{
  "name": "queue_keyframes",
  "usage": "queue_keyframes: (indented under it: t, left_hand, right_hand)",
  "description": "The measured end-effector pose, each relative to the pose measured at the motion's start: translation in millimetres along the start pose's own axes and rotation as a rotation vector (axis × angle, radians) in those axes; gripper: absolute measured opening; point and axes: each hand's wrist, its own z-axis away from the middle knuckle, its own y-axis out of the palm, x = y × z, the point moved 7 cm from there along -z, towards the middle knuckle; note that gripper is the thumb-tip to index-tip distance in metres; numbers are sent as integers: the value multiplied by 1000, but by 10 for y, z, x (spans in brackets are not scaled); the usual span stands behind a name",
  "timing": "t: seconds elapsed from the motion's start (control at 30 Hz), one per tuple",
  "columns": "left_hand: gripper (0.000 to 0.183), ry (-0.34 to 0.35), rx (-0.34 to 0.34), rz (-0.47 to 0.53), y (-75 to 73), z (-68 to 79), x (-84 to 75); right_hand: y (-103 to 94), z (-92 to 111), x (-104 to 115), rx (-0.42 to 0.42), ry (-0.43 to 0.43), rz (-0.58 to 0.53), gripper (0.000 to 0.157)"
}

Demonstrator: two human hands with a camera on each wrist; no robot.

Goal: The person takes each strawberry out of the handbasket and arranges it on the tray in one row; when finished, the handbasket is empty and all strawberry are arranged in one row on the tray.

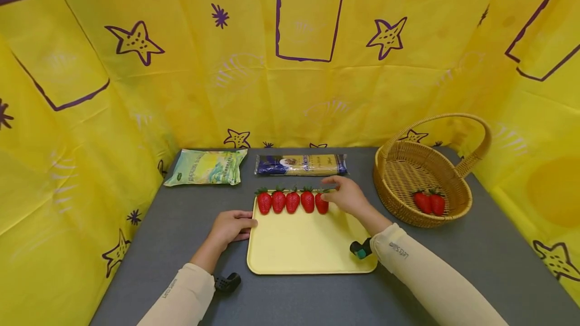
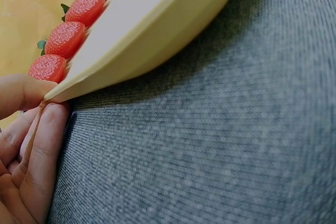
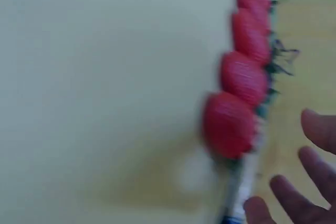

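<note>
A pale yellow tray (image 1: pixel 303 245) lies on the grey table, with several red strawberries (image 1: pixel 292 202) in a row along its far edge, their green tops facing away. My left hand (image 1: pixel 230 227) is at the tray's left side; in the left wrist view its thumb and fingers (image 2: pixel 48 129) pinch the rim. Over the far right part of the tray is my right hand (image 1: pixel 348 196), beside the rightmost strawberry (image 3: pixel 229 124). The right wrist view, somewhat blurred, shows its fingers spread and apart from that strawberry, holding nothing.
A wicker basket (image 1: pixel 394 205) with a tall handle stands at the right, two strawberries (image 1: pixel 429 202) inside. Behind the tray lies a long pasta packet (image 1: pixel 301 165). A green and yellow bag (image 1: pixel 207 167) lies at the back left. Yellow patterned cloth (image 1: pixel 308 99) surrounds the table.
</note>
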Motion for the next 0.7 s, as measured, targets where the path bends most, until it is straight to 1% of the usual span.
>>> queue_keyframes:
  t: [0.03, 0.1, 0.2, 0.27, 0.33, 0.4, 0.43, 0.47, 0.5, 0.53, 0.6, 0.63, 0.7]
  left_hand:
    - [35, 0, 0, 0, -4, 0, -7]
    - [36, -2, 0, -5, -17, -2, -26]
    - [37, 0, -7, -17, -42, 0, -57]
    - [37, -1, -14, -31, -60, 10, -69]
    - [37, -2, -20, -44, -74, 20, -69]
    - [37, -4, -21, -51, -79, 27, -58]
    - [37, -6, -21, -52, -78, 29, -51]
    - [38, -9, -22, -50, -76, 29, -41]
    - [38, -10, -22, -51, -74, 31, -33]
    - [38, -12, -22, -49, -71, 29, -23]
    - [38, -13, -23, -49, -67, 30, -7]
    - [39, -12, -22, -49, -65, 28, -1]
    - [39, -11, -20, -53, -63, 24, 10]
  right_hand:
    - [-90, 42, 43, 32, -11, -2, 41]
    - [-297, 134, 139, 132, -60, -9, 39]
    - [-646, 297, 242, 326, -128, -35, 39]
    - [-884, 389, 237, 456, -158, -75, 38]
    - [-1126, 429, 172, 562, -174, -161, 35]
    - [-1376, 410, 59, 638, -189, -305, 33]
    - [-1501, 381, -19, 658, -183, -395, 32]
    - [-1621, 336, -114, 657, -169, -470, 32]
    - [-1730, 285, -221, 640, -149, -531, 33]
    - [-1827, 229, -339, 606, -123, -561, 36]
    - [-1971, 132, -603, 516, -32, -554, 44]
    - [-2012, 98, -754, 481, 41, -528, 49]
    - [-2035, 72, -1017, 453, 196, -483, 60]
